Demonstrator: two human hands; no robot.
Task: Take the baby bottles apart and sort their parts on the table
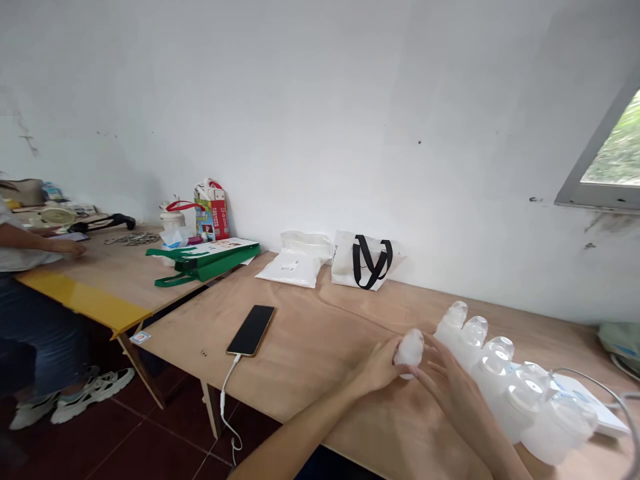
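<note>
Left hand point(375, 368): fingers curled around small frosted plastic bottle point(410, 351), over plywood counter point(320, 347); right hand point(453, 393): fingers spread open, tips at bottle's side, gripping nothing; row of clear bottles point(500, 380) just beside

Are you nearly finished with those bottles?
Partly, it seems. Done: frosted plastic bottles sit lined up on the plywood table. In hand: the left hand grips a frosted white piece, with the right hand open beside it. Left: white packets by the wall look untouched, though I can't tell whether they belong.
</note>
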